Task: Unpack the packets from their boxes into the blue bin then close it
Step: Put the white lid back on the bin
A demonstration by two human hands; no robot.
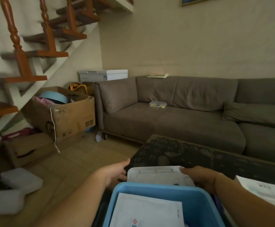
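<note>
The white lid (159, 176) is held at both side edges by the left hand (117, 172) and right hand (197, 177), just behind the blue bin (197, 203) holding a packet (146, 210); judged light, stiff, slippery

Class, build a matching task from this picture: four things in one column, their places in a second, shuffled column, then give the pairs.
Things:
1. white plastic lid
2. white paper packet
3. small clear plastic box
4. stack of books

Places:
A. on top of the sofa's backrest
B. held between both hands
C. inside the blue plastic bin
D. on the grey sofa seat

Pairs: 1-B, 2-C, 3-D, 4-A
</note>
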